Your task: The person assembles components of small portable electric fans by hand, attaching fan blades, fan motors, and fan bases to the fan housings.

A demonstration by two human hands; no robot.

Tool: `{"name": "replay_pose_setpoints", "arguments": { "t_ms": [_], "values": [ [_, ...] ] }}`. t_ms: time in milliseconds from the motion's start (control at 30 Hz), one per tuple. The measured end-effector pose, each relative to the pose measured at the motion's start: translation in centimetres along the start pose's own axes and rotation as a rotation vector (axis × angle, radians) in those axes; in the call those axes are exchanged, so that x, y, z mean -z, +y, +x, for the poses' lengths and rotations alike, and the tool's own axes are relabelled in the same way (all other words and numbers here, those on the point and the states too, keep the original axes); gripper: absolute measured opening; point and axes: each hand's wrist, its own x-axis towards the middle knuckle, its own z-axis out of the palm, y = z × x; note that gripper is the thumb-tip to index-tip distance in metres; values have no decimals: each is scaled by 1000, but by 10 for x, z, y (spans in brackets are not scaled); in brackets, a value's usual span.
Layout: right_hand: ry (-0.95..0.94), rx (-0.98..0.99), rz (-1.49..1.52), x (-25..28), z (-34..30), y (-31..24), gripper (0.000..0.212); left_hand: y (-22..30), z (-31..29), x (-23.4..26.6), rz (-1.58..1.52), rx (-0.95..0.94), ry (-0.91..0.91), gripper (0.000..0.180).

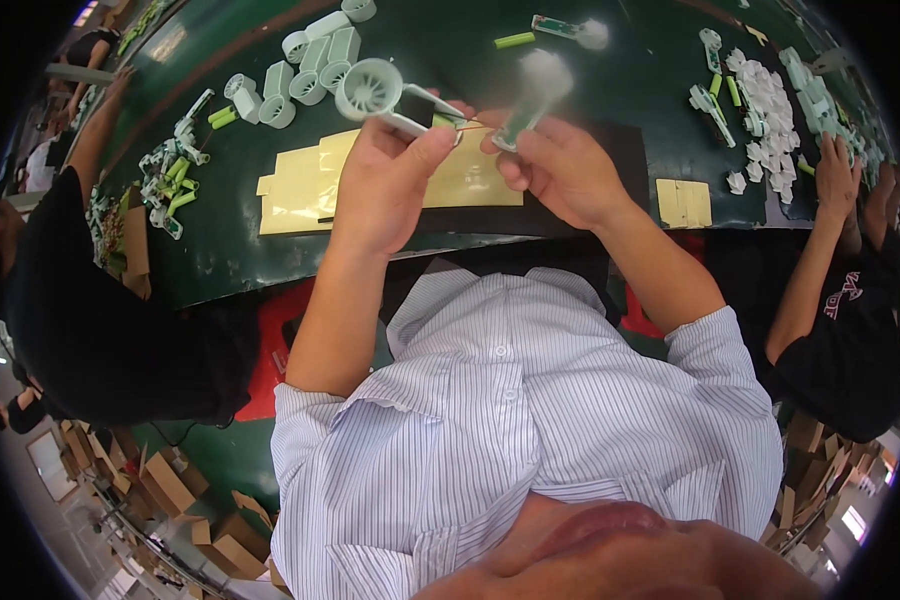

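My left hand [382,190] is closed around the handle of a pale green handheld fan housing [368,90], its round grille pointing up and away. A light green battery [447,121] shows inside the handle. Between my hands runs a thin red wire [473,127]. My right hand [578,175] pinches the lower end of a pale green fan half [522,120] with a green circuit board; its white upper end is blurred. Both hands are above yellow sheets [300,185] on a dark mat [610,170].
Several fan housings [310,75] stand at the far left of the green table [210,270]. Batteries and parts [175,185] lie nearer left. White fan blades [767,110] are heaped right, beside a co-worker's hand [836,180]. Another person [80,300] sits at left.
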Motion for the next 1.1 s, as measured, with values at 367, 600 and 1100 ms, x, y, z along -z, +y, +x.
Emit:
{"name": "replay_pose_setpoints", "arguments": {
  "t_ms": [367, 600, 1100],
  "values": [
    [-15, -29, -66, 4, 4, -5, 41, 1, 11, -2, 796, -354, -403, 49],
    [13, -30, -99, 8, 2, -2, 33, 0, 10, -9, 962, -422, -448, 45],
    [38, 88, -445, 11, 3, -17, 31, -11, 0, -8, 304, -102, 1, 49]
  ]
}}
